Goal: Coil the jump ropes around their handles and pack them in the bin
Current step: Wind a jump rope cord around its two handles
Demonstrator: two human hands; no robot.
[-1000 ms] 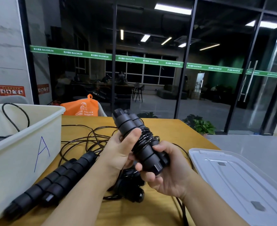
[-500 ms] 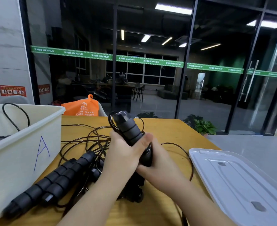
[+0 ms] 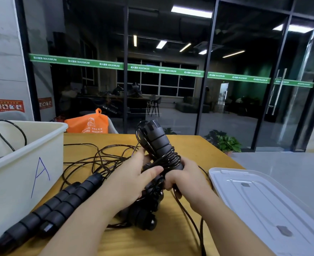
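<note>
bin left on table, lid right, loose handles beside bin

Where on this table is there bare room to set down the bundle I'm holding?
Bare wood shows along the table's far right, between the raised handles and the clear lid, and near the front edge between your forearms. The middle left is crowded: loose cord sprawls there, and two handles lie beside bin A. Another coiled rope sits under your hands.

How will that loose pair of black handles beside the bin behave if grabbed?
The loose handles look rigid, with ribbed foam, so probably grippy. Being cylindrical, they may roll if nudged. Their thin cord lies in slack loops, so it is likely floppy and may snag.
</note>
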